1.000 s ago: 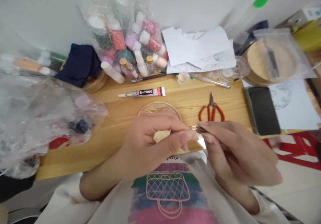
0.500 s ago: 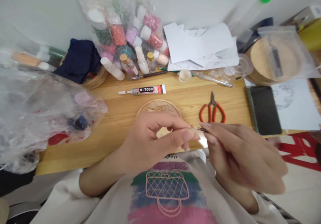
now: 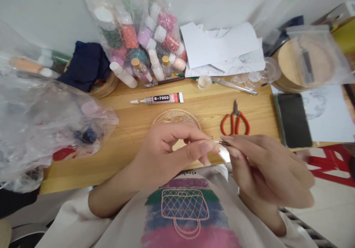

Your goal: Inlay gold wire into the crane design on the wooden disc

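Nearest us is a pale shirt (image 3: 122,229) printed with coloured bands and a pink bag outline. Above it we record both hands, brought close together over the near edge of the wooden table (image 3: 124,129).

Left hand (image 3: 169,151): thumb and forefinger meet at the tips, pinching a tiny gold-coloured piece (image 3: 212,137), of which only a speck shows; we cannot tell its full shape. Right hand (image 3: 263,163): thumb and forefinger pinch a thin metal tool (image 3: 224,143), its end at the left fingertips; we cannot tell whether it touches the gold-coloured piece.

Just behind the left hand, and partly hidden by it, lies a round wooden piece (image 3: 177,115) bearing fine line patterns. Beyond the right fingers, we see orange-handled pliers (image 3: 236,111) flat on the table, handles apart, nose pointing away. A dark-screened phone (image 3: 294,120) lies well to their right. At far left we note a crumpled clear bag (image 3: 55,118).

Further back, a B-7000 tube (image 3: 165,98) lies crosswise, nozzle to the left. Behind it we find small bottles, a bag of coloured jars (image 3: 130,33) and, to the right, stacked white papers (image 3: 222,48) against the wall.
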The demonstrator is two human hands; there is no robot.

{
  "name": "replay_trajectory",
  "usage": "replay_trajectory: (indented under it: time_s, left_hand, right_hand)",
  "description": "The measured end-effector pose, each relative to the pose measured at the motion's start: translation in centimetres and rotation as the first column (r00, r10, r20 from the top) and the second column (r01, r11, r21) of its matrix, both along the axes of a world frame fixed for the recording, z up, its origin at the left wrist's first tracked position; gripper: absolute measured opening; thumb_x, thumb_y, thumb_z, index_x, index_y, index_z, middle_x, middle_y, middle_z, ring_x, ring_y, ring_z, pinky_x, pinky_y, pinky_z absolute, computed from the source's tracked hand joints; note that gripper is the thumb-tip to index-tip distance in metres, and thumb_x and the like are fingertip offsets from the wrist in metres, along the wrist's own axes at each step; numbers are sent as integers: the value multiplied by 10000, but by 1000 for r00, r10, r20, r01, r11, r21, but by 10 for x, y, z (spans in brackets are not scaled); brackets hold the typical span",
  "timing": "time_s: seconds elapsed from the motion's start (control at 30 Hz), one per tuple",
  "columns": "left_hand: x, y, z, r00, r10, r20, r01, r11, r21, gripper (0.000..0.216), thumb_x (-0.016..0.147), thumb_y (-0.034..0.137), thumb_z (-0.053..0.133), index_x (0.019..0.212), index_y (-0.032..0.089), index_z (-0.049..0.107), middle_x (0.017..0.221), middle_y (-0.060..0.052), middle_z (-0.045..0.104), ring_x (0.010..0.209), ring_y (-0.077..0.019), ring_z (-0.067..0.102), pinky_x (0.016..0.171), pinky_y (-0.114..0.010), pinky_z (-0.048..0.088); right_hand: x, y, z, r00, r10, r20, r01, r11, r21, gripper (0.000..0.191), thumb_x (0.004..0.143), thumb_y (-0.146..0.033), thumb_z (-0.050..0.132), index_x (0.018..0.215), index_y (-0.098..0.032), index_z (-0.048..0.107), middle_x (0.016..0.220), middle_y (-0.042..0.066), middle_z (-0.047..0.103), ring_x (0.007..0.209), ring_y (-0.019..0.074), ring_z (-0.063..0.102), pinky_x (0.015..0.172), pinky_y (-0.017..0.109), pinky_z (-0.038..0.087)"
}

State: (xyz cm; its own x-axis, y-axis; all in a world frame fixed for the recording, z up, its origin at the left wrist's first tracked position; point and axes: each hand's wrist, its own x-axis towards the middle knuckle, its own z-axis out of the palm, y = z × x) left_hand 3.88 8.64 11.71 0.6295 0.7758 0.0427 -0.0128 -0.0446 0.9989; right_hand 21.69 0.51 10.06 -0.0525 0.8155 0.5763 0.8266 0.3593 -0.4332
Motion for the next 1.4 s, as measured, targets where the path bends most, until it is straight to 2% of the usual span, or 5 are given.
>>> replay_trajectory:
  time_s: [0.17,0.37,0.53,0.67,1.4]
  left_hand:
    - [-3,2,-4,1000,21,-2,-21,1000,17,200,926,222,657,734,253,704,633,22,691,592,-154,650,521,-297,537]
    - [-5,3,-5,999,-11,-52,16,996,91,241,938,229,648,699,245,671,645,29,696,606,-146,670,519,-285,549]
    - [-5,4,-6,999,-30,-37,32,998,46,211,930,240,664,720,234,680,619,39,687,574,-136,650,487,-275,524]
    - [-4,5,-5,999,-35,-16,35,999,22,245,932,289,666,692,239,673,612,31,689,575,-144,651,498,-284,529]
    - [-3,4,-3,998,-53,-15,53,998,25,220,940,252,650,726,220,696,694,22,672,658,-127,610,629,-248,489]
  right_hand:
    - [0,-2,-10,998,-44,-38,45,998,40,304,839,-130,692,1117,-251,703,887,-6,797,640,157,710,562,288,567]
    - [-3,2,0,999,-36,-38,33,997,-67,163,923,-171,590,1010,-208,723,857,31,797,651,156,726,585,274,582]
    - [-5,1,-2,999,-6,-52,7,1000,18,248,847,-130,686,1083,-206,702,946,27,799,696,168,726,620,293,594]
    - [-4,4,0,998,35,-54,-37,999,-26,289,854,-114,668,1125,-213,671,949,22,798,703,167,725,611,295,585]
    - [-7,1,2,1000,-1,-20,1,1000,0,153,867,-83,655,1003,-150,674,855,25,777,668,124,675,596,262,546]
